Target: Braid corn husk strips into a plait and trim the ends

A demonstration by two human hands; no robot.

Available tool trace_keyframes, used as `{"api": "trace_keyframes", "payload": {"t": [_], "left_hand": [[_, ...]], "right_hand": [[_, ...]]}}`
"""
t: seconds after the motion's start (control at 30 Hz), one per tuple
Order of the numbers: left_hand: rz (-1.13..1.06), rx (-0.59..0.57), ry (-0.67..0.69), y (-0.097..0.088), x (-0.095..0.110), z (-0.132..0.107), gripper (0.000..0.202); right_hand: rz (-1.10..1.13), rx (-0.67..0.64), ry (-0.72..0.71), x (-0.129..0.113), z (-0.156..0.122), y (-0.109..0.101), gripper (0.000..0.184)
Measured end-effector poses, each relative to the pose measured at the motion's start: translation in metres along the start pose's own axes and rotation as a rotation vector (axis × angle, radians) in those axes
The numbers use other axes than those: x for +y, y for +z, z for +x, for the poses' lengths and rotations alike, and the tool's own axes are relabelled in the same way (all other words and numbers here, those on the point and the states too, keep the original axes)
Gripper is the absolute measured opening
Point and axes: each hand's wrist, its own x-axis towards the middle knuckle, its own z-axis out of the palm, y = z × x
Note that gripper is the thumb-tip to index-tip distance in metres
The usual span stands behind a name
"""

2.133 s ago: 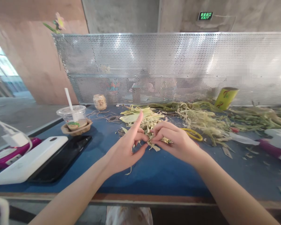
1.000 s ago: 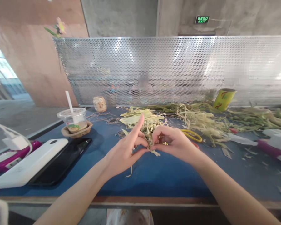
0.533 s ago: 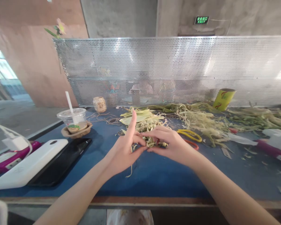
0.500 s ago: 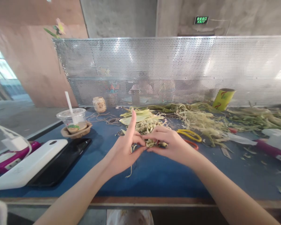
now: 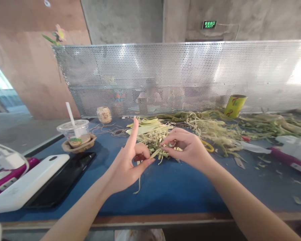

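Observation:
Over the blue table top (image 5: 170, 190) my left hand (image 5: 129, 164) pinches pale leaf strips (image 5: 154, 153) between thumb and bent fingers, with its forefinger pointing straight up. A loose strip end hangs down from that hand. My right hand (image 5: 187, 149) is closed in a pinch on the same bundle of strips from the right. The two hands are a short gap apart. Right behind them lies a heap of cut leaf strips (image 5: 153, 134).
A white power bank (image 5: 27, 182) on a black phone (image 5: 65, 177) lies at the left, beside a plastic cup with a straw (image 5: 74, 130). Yellow-handled scissors (image 5: 209, 146) lie behind my right hand. More leaves (image 5: 215, 129), a yellow-green roll (image 5: 234, 105) and a perforated metal screen (image 5: 165, 77) stand beyond.
My hands have drawn slightly apart, the strip now stretched between them. The left hand has dropped a little towards me. The camera has turned a bit to the right.

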Motion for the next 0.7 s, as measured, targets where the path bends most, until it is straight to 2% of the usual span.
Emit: {"api": "trace_keyframes", "payload": {"t": [0.07,0.17,0.33,0.43,0.53,0.7], "left_hand": [[0.026,-0.008,0.017,0.0,0.0,-0.001,0.094],[0.034,-0.045,-0.054,0.0,-0.001,-0.002,0.097],[-0.127,-0.01,-0.268,0.005,-0.003,0.001,0.096],[-0.169,0.014,-0.327,0.006,-0.002,0.005,0.093],[-0.217,0.063,-0.318,0.005,0.0,0.007,0.094],[-0.345,0.107,-0.282,0.003,0.003,0.006,0.098]], "right_hand": [[-0.009,0.005,0.009,0.0,-0.001,0.002,0.019],[-0.026,-0.031,0.015,0.001,-0.002,0.006,0.038],[-0.112,-0.095,-0.07,-0.001,-0.005,0.01,0.036],[-0.127,-0.134,-0.156,-0.004,-0.007,0.011,0.034],[0.034,-0.076,-0.157,-0.006,-0.006,0.01,0.033],[0.436,0.066,0.024,-0.006,0.001,0.0,0.028]]}}
